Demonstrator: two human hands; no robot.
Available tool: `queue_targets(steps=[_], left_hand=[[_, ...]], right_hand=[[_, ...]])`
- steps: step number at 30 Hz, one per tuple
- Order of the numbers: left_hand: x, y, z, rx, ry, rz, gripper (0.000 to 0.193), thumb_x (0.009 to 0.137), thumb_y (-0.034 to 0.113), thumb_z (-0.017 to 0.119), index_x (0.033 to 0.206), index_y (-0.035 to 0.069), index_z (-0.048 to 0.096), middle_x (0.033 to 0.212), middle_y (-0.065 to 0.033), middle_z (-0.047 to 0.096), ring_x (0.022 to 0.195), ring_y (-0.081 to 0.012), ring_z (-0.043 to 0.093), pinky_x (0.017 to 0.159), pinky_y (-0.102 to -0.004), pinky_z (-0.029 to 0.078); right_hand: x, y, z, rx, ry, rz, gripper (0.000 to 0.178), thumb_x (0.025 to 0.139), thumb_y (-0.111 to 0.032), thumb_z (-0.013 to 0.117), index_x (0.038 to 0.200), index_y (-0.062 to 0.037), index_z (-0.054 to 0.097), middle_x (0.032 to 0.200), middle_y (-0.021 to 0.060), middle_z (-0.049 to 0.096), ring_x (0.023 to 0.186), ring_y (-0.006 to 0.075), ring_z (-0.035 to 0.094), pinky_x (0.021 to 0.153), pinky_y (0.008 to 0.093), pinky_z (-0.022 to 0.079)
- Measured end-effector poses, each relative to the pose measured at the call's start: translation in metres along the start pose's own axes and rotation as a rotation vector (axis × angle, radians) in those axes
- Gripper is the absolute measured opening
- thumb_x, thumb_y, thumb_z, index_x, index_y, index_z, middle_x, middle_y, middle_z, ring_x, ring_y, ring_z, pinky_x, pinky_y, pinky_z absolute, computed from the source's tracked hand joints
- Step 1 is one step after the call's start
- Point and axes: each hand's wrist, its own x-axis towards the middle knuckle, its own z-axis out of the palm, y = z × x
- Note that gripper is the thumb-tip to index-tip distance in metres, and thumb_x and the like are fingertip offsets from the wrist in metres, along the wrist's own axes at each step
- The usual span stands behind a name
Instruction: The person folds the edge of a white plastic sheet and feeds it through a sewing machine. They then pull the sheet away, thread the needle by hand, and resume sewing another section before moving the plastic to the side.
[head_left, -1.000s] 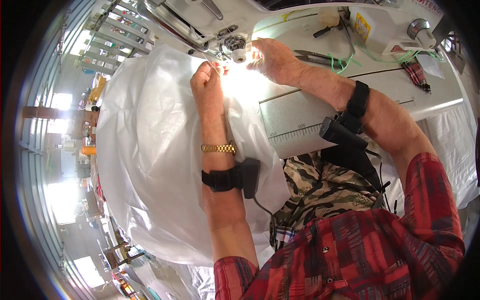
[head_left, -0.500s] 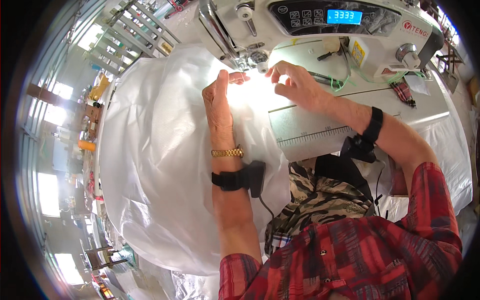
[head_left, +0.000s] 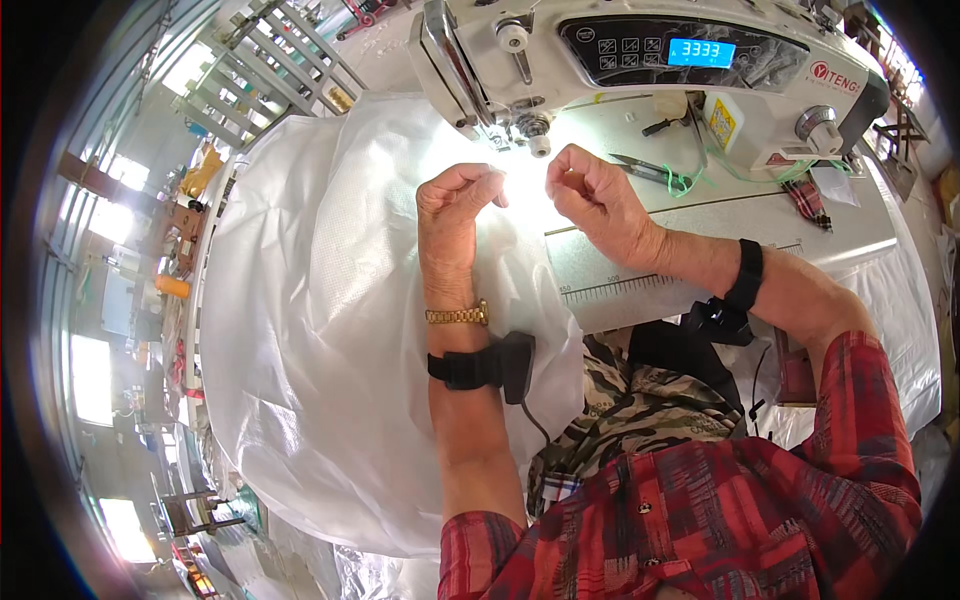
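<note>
A broad sheet of shiny white woven plastic (head_left: 310, 330) drapes over the sewing table on the left. Above it my left hand (head_left: 452, 222) has thumb and fingers pinched together just short of the needle area. Glare hides whatever lies between those fingertips. Across the bright gap, my right hand (head_left: 608, 212) is curled in a pinch, and I cannot make out what it holds, if anything. The white sewing machine (head_left: 640, 60) stands beyond both hands, its needle and presser foot (head_left: 503, 140) lit by a strong lamp. Neither hand touches the machine head.
Dark tweezers or snips (head_left: 645, 170) lie beside tangled green thread (head_left: 685, 180) on the machine bed. A plaid cloth scrap (head_left: 806, 203) is farther right. A printed ruler scale (head_left: 625, 285) runs along the table's near side. Metal slatted racks (head_left: 265, 65) stand at the far left.
Both hands have drawn back toward me, away from the needle. The left thumb and fingers have come together; the right fingers have curled in. The whole view has shifted slightly.
</note>
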Motion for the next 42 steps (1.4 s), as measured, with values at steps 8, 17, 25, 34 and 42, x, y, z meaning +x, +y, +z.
queue_targets(steps=[8, 17, 25, 34, 42], left_hand=[[0.001, 0.004, -0.003, -0.048, -0.038, -0.032, 0.013, 0.09, 0.01, 0.062, 0.089, -0.002, 0.065, 0.078, -0.0073, 0.063, 0.065, -0.0119, 0.055, 0.059, -0.0254, 0.041], [0.003, 0.003, 0.003, -0.072, 0.123, 0.011, 0.011, 0.088, 0.012, 0.062, 0.084, 0.002, 0.063, 0.068, -0.0015, 0.059, 0.056, -0.0055, 0.044, 0.052, -0.0212, 0.035], [0.003, 0.005, 0.002, 0.026, 0.121, -0.061, 0.014, 0.093, 0.015, 0.059, 0.093, 0.001, 0.061, 0.078, -0.0055, 0.063, 0.062, -0.0087, 0.056, 0.05, -0.0209, 0.039], [0.005, 0.007, 0.01, 0.193, 0.218, -0.035, 0.017, 0.09, 0.019, 0.063, 0.09, 0.002, 0.064, 0.091, -0.0101, 0.071, 0.066, -0.0075, 0.057, 0.051, -0.0183, 0.039], [0.006, 0.002, 0.01, 0.197, 0.225, -0.03, 0.014, 0.088, 0.015, 0.065, 0.09, 0.002, 0.066, 0.093, -0.0094, 0.071, 0.067, -0.0042, 0.053, 0.05, -0.0172, 0.037]], right_hand=[[0.007, -0.004, 0.016, -0.327, -0.028, -0.042, 0.025, 0.087, -0.012, 0.06, 0.109, -0.0005, 0.06, 0.056, 0.0079, 0.054, 0.049, 0.0161, 0.05, 0.053, 0.0313, 0.043], [0.005, 0.006, 0.012, -0.177, -0.136, 0.08, 0.024, 0.094, -0.021, 0.059, 0.086, 0.0014, 0.057, 0.065, -0.0042, 0.045, 0.063, 0.0047, 0.037, 0.057, 0.0235, 0.036], [0.013, 0.012, 0.012, 0.043, -0.005, 0.217, 0.03, 0.096, -0.026, 0.055, 0.083, 0.0012, 0.06, 0.059, -0.0032, 0.045, 0.054, 0.0055, 0.039, 0.051, 0.0248, 0.038], [0.042, 0.014, 0.035, 0.235, 0.292, 0.452, 0.024, 0.093, -0.021, 0.059, 0.084, 0.0009, 0.064, 0.059, -0.0011, 0.05, 0.049, 0.0077, 0.041, 0.043, 0.0263, 0.035], [0.056, 0.015, 0.049, 0.191, 0.516, 0.545, 0.025, 0.089, -0.019, 0.064, 0.078, 0.0031, 0.065, 0.067, 0.0086, 0.061, 0.059, 0.013, 0.055, 0.054, 0.0316, 0.043]])
